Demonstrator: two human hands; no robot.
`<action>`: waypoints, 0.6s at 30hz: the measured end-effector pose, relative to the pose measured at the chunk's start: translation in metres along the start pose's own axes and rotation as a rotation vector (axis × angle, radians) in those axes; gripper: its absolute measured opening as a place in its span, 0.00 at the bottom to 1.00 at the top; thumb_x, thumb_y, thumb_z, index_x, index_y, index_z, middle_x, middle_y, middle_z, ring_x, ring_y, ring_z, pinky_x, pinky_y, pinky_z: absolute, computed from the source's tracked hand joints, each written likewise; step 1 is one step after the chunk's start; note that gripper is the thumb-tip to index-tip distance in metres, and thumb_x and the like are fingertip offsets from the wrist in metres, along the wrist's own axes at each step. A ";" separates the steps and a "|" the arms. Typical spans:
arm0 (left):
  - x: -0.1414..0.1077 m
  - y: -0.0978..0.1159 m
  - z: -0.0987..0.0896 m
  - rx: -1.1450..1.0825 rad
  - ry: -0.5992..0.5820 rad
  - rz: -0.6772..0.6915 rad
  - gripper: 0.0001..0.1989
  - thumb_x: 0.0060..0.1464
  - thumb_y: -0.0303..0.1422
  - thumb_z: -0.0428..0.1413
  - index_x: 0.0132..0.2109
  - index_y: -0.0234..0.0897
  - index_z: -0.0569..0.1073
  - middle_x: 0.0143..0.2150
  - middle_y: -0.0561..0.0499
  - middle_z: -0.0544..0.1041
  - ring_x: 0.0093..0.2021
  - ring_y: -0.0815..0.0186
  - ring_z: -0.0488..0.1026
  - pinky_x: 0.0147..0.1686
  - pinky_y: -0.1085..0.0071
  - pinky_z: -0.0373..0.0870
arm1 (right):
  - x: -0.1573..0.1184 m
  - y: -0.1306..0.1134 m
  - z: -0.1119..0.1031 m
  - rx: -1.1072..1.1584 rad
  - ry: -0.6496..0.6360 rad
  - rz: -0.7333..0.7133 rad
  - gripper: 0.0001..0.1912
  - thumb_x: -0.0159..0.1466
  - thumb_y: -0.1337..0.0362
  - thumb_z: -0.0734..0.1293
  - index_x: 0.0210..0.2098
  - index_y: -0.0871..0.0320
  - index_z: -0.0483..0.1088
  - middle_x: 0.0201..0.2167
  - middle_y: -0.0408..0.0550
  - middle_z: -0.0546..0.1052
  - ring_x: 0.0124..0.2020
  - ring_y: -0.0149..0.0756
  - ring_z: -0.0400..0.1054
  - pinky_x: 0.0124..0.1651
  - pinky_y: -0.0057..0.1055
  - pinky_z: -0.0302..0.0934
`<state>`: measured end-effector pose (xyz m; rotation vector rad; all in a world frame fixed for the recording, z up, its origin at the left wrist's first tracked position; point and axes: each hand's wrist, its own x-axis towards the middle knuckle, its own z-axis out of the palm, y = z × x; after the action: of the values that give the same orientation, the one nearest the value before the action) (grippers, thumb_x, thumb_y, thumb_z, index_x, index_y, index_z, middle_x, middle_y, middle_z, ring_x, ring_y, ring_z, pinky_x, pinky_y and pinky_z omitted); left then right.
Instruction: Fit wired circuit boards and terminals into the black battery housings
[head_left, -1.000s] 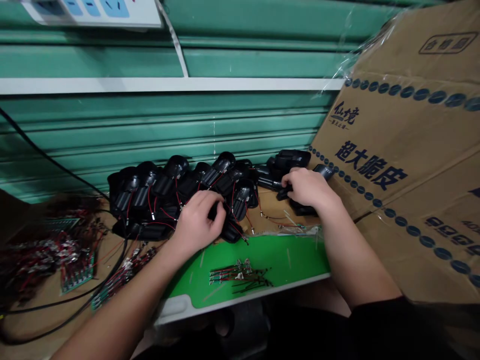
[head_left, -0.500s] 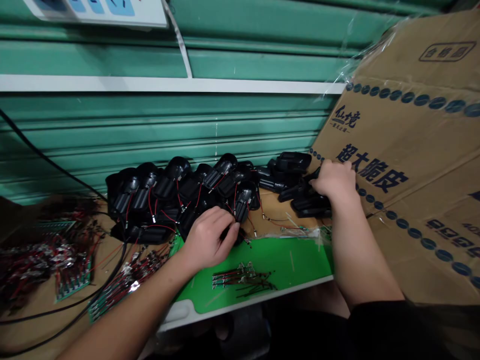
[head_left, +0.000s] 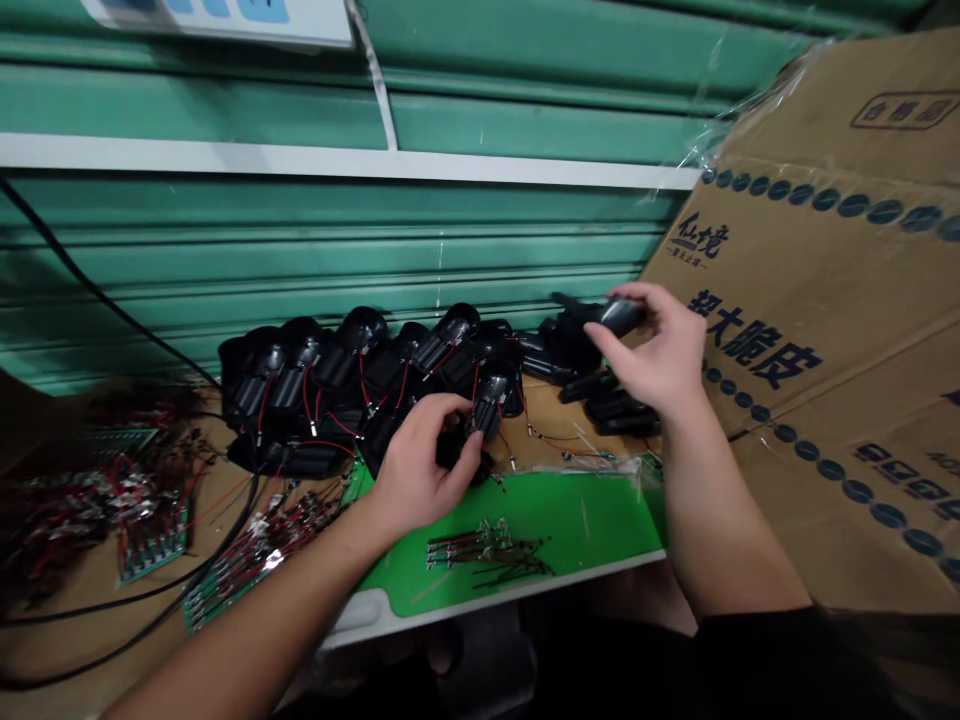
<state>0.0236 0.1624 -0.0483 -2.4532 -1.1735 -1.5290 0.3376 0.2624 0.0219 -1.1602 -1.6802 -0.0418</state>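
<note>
On a brown table (head_left: 67,640) by a green metal wall (head_left: 450,250), the right hand (head_left: 656,345) pinches a small black case (head_left: 619,316) at middle right. The left hand (head_left: 416,465) grips another black case (head_left: 452,450) at center, beside a pile of black cases (head_left: 300,365) with red wires.

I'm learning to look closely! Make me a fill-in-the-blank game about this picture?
The right hand lifts a ____ plastic piece.
The thin wires on the pile are ____.
The mat near the left hand is ____.
The big characters on the cardboard sheet are ____.

Missing words: black; red; green; blue.
</note>
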 end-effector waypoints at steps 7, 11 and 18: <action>0.010 -0.003 -0.010 -0.513 -0.115 -0.519 0.31 0.72 0.53 0.51 0.68 0.35 0.71 0.63 0.37 0.76 0.55 0.61 0.76 0.55 0.62 0.77 | -0.018 -0.037 0.014 0.711 -0.898 -0.279 0.17 0.68 0.58 0.79 0.54 0.58 0.81 0.49 0.52 0.81 0.53 0.36 0.75 0.61 0.34 0.70; 0.021 0.008 -0.018 -0.967 -0.556 -0.845 0.37 0.59 0.51 0.68 0.67 0.35 0.71 0.49 0.45 0.81 0.35 0.70 0.77 0.32 0.73 0.74 | -0.021 -0.047 0.021 0.757 -0.870 -0.312 0.13 0.69 0.58 0.79 0.51 0.55 0.84 0.55 0.53 0.79 0.61 0.39 0.74 0.68 0.40 0.68; 0.027 0.015 -0.020 -1.016 -0.404 -0.957 0.29 0.54 0.46 0.73 0.51 0.34 0.71 0.26 0.54 0.76 0.22 0.71 0.72 0.21 0.77 0.67 | -0.011 -0.026 0.007 0.305 -0.952 -0.011 0.40 0.58 0.53 0.84 0.66 0.57 0.76 0.55 0.52 0.79 0.49 0.35 0.74 0.49 0.28 0.70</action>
<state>0.0234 0.1599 -0.0117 -3.0642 -2.3585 -2.3654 0.3139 0.2448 0.0228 -0.9814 -2.3904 0.8506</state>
